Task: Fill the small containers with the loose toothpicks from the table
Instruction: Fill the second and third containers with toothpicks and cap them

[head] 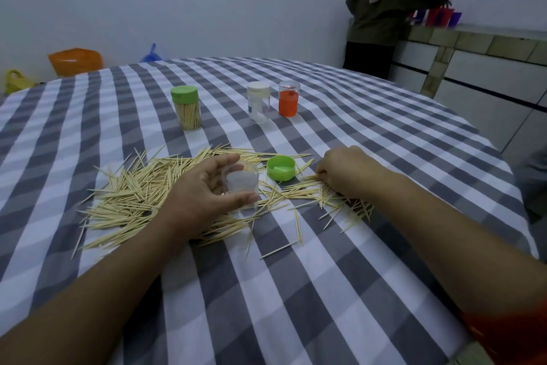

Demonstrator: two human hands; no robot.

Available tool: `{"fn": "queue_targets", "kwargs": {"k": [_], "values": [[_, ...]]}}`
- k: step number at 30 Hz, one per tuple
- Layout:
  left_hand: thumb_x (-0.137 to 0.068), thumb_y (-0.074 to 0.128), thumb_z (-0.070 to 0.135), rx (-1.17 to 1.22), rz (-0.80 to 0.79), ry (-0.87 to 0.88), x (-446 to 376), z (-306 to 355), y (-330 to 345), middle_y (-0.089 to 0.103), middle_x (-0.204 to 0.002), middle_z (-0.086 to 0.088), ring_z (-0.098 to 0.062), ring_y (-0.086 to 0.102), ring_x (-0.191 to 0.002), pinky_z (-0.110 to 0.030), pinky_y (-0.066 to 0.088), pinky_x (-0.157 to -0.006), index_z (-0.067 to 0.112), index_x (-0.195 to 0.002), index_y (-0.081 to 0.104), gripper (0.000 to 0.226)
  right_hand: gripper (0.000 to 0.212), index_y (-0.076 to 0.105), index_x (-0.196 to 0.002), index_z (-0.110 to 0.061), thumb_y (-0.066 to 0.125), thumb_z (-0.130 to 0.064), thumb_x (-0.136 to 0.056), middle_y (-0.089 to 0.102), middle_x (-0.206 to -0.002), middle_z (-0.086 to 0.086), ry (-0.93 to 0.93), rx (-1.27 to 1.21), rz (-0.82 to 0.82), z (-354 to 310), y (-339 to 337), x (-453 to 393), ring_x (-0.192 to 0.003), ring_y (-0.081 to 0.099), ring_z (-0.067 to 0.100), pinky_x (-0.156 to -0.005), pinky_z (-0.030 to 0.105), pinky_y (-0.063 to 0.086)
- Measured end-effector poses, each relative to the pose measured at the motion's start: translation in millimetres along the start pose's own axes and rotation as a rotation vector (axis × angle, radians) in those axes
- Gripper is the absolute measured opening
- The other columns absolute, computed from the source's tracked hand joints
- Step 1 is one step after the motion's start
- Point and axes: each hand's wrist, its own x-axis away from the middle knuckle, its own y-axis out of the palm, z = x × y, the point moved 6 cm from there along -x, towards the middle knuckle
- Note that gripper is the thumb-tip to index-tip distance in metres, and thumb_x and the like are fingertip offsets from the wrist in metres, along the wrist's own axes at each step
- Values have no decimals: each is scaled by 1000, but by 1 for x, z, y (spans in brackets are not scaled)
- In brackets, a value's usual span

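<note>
Toothpicks (139,196) lie scattered mid-surface, where the left hand (201,193) clamps an empty clear container (240,187) and the right hand (346,172) curls onto some, seemingly gathering a bunch to drop in next.

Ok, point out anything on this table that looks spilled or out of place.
The toothpicks lie scattered loose over the checked tablecloth, pointing every way, around both hands. A green lid lies upside down among them, off the clear container that the left hand grips. The three containers further back stand upright.
</note>
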Motion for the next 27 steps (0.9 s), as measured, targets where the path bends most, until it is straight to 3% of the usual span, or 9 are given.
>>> {"fn": "queue_targets", "kwargs": {"k": [3,6,10,13,17,20,24,27], "values": [[-48,82,18,-6,-1,1,1,0,0,66,-115,2,-4,66,-101,-17,52,-86,15,-127,53,84,18,63,-107,-20,51,-19,-94,61,-103,1,-23,-11,110,-2,-1,5,-93,58,20,-79,30,48],[-49,82,18,-7,-2,3,1,1,0,65,-115,3,-2,66,-101,-15,52,-85,15,-127,53,83,15,62,-103,-19,49,-18,-95,63,-100,1,12,-169,100,-2,-2,9,-91,58,20,-80,31,48],[-48,82,18,4,-10,-2,1,1,1,65,-115,2,-2,66,-100,-15,51,-86,16,-126,54,83,13,60,-92,-17,49,-20,-98,59,-81,-3,66,-892,124,-1,-18,24,-69,51,11,-62,26,41],[-48,82,19,0,-13,4,1,2,1,65,-112,5,1,66,-98,-12,51,-83,16,-125,54,82,13,64,-87,-18,53,-18,-95,65,-82,-1,64,-1337,168,-8,-36,33,-75,56,12,-73,31,47],[-48,83,21,-20,-14,8,1,1,1,64,-113,5,0,65,-100,-14,51,-83,14,-128,54,85,13,63,-93,-14,50,-14,-96,71,-86,3,61,-1807,200,-29,-54,27,-78,64,14,-69,28,46],[-48,84,25,-29,-2,7,0,0,0,64,-117,1,-6,64,-105,-20,52,-89,17,-127,54,85,14,62,-93,-15,49,-14,-97,72,-81,0,85,-1972,228,-49,-57,20,-84,64,18,-80,36,47],[-48,84,28,-45,17,11,0,-3,0,65,-117,1,-8,64,-106,-27,53,-92,19,-126,54,84,17,60,-91,-16,45,-15,-99,71,-84,-1,88,-2120,277,-73,-54,18,-77,61,10,-70,26,42],[-47,84,31,-60,29,18,0,-2,0,64,-117,2,-7,63,-107,-27,52,-93,21,-125,54,84,18,61,-91,-14,44,-14,-99,72,-89,0,97,-2136,315,-85,-53,21,-77,65,9,-65,23,49]]}}
